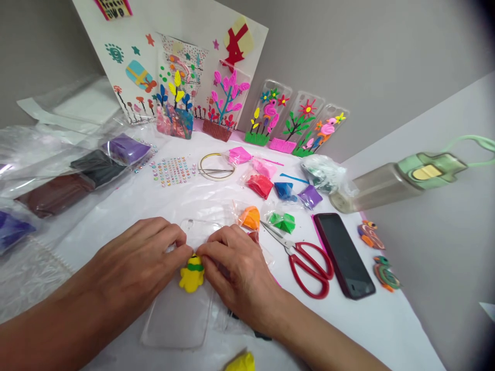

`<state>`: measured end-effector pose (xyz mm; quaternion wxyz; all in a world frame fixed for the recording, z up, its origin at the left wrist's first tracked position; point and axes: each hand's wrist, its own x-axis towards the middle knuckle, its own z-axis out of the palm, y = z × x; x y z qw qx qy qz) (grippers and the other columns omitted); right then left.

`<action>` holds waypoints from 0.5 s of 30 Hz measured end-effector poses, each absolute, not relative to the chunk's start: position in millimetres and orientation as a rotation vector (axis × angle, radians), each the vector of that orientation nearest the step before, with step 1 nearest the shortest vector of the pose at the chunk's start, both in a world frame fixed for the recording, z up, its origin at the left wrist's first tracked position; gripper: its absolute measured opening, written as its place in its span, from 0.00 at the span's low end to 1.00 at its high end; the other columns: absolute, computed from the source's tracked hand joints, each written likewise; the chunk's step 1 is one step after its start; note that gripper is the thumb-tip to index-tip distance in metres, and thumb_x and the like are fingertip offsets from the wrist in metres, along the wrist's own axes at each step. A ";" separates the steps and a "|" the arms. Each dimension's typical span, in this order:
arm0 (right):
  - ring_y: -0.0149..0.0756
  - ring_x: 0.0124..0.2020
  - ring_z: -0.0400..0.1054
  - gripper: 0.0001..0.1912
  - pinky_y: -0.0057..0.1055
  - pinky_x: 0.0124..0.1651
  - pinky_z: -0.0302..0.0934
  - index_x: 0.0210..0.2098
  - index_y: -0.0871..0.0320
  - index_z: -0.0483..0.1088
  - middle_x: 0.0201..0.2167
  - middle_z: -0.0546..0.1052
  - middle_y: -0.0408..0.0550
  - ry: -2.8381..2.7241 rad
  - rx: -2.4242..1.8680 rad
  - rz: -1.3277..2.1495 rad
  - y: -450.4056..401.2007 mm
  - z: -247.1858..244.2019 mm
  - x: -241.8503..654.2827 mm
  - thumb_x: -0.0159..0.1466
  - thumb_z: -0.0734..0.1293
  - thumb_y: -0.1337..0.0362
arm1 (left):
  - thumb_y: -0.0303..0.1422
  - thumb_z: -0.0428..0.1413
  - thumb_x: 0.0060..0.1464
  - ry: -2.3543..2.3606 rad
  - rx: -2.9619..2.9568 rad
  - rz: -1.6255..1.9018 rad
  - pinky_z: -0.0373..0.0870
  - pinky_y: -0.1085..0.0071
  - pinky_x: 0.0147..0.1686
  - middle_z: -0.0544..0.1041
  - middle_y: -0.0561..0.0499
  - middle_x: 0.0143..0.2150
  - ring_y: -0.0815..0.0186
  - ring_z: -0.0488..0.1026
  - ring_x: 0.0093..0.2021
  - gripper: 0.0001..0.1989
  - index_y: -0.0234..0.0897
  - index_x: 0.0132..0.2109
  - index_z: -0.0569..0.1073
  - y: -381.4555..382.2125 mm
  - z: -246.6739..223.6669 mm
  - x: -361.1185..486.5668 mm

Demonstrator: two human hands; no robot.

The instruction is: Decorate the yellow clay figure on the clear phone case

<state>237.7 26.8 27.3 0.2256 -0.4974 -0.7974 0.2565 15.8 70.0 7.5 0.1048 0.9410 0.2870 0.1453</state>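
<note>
White-covered table (127, 201) carries a clear plastic phone case (176, 322) at seven o'clock; on it, a small yellow clay figure (192, 281). Left hand (145, 255) and right hand (240, 268): grip pinches figure's top edge. Red-handled metal scissors (293, 251): three o'clock from figure.

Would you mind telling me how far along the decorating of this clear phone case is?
The decorated cases standing at the back look finished. In hand is the yellow figure with a green band, over the clear case; the left hand and right hand have their fingers at its top. The case's lower part is bare, so decoration probably remains there.
</note>
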 end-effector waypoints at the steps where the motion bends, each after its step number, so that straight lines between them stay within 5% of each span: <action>1: 0.39 0.40 0.68 0.10 0.35 0.43 0.62 0.41 0.61 0.79 0.37 0.76 0.50 -2.201 -1.367 0.701 26.9 27.6 237.7 0.69 0.64 0.71 | 0.26 0.49 0.64 0.847 2.777 0.434 0.65 0.62 0.41 0.75 0.53 0.39 0.59 0.71 0.38 0.11 0.45 0.43 0.74 69.6 7.8 15.7; 15: 0.37 0.39 0.69 0.09 0.34 0.43 0.64 0.43 0.62 0.78 0.37 0.77 0.49 -2.079 -1.269 0.649 29.7 42.4 247.6 0.70 0.64 0.71 | 0.23 0.46 0.58 1.026 2.732 0.497 0.69 0.61 0.41 0.76 0.51 0.43 0.57 0.75 0.41 0.12 0.43 0.44 0.67 68.6 10.3 14.6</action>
